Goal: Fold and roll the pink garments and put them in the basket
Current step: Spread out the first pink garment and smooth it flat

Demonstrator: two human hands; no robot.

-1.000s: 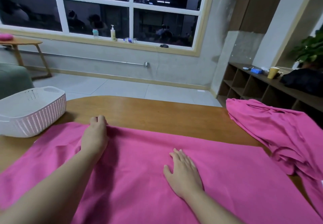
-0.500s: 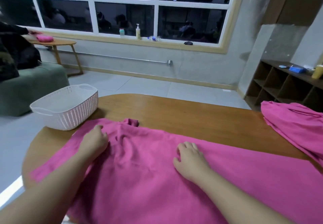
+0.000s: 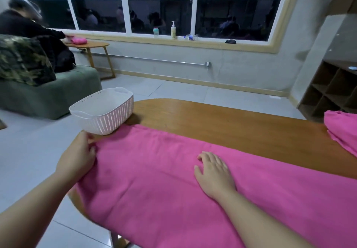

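A pink garment (image 3: 154, 180) lies spread flat along the wooden table (image 3: 222, 120), folded into a long band. My left hand (image 3: 77, 157) grips its left end at the table's rounded edge, fingers curled round the cloth. My right hand (image 3: 214, 170) presses flat on the middle of the garment, fingers straight. The white perforated basket (image 3: 104, 110) stands at the table's far left corner, just beyond my left hand, and holds nothing that I can see. A second pink garment (image 3: 342, 129) lies bunched at the right edge.
A green sofa (image 3: 48, 93) with a patterned cushion stands left of the table, and a person in black sits behind it at a small side table. Wooden cubby shelves (image 3: 332, 91) line the right wall. Bottles stand on the window sill.
My left hand has slid leftward to the garment's left end. The bunched cloth near the far edge has been smoothed flat. The view has turned left.
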